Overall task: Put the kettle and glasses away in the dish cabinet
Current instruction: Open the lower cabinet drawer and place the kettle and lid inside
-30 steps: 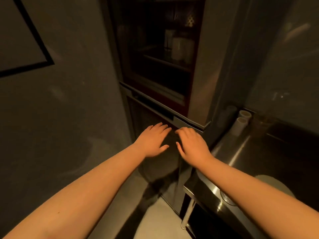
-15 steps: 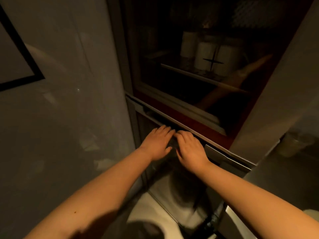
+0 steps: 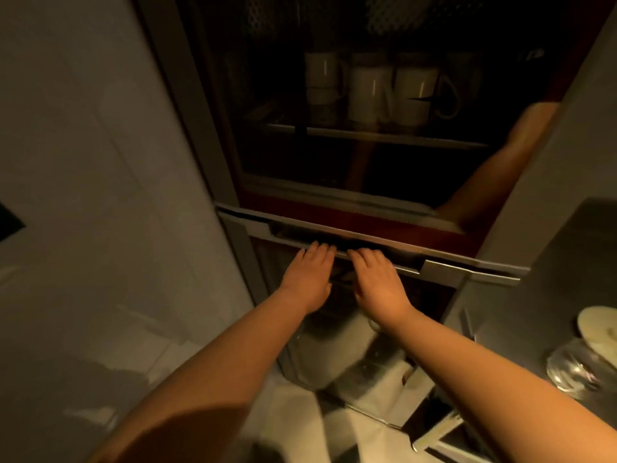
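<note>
Nearest, 2 bare forearms reach forward and down. The left hand (image 3: 309, 279) and right hand (image 3: 375, 279) lie side by side, almost touching, palms down on the top edge of the cabinet's lower door (image 3: 334, 345). Their fingertips slip into the dark handle slot (image 3: 350, 240) that runs under the metal rail; whether they hook around the lip cannot be told, as the tips are hidden, but neither hand carries anything. Set together like this, they look placed to pull that door open evenly, so the cabinet seems not yet ready for loading.

At the right edge, a dark counter (image 3: 551, 295) carries a clear glass piece (image 3: 577, 365), blurred, perhaps 1 of the glasses or the kettle; it cannot be told which. A pale round dish (image 3: 601, 329) lies just behind it. Both wait well apart from the hands.

Farther back, behind a glass upper door (image 3: 350, 168) that reflects the arms, 3 white mugs (image 3: 367, 91) stand on a shelf. A plain grey wall (image 3: 100, 162) fills the left, and pale floor (image 3: 300, 429) shows below. The room is dim.
</note>
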Motion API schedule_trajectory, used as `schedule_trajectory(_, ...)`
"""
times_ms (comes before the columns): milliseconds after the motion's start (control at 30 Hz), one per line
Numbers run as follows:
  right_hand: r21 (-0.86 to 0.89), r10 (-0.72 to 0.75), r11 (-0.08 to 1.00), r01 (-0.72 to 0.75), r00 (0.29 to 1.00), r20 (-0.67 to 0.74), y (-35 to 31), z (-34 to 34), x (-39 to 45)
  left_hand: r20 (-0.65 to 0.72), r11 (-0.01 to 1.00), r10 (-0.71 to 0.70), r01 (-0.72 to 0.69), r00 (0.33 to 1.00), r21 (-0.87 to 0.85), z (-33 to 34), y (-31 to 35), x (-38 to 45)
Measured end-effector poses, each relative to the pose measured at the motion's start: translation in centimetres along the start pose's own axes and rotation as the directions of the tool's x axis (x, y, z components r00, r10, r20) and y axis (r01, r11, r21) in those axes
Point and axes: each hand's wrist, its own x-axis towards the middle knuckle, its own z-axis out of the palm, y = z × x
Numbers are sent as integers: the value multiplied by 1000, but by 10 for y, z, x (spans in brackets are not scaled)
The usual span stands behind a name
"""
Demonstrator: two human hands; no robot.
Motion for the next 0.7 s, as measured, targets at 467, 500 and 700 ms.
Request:
schedule_trajectory(467, 90, 216, 974, -207, 970, -111, -15, 6, 7, -128, 990, 18, -36, 992, -138, 14, -2, -4)
schedule_trajectory(500, 99, 228, 971, -217, 966, -121, -15, 7, 7, -138, 989, 13, -33, 990, -141, 15, -2, -5)
schedule_trajectory(700, 130, 236, 966, -222, 966, -110, -15, 5, 7, -120, 990, 0, -18, 993, -142, 12, 0, -8)
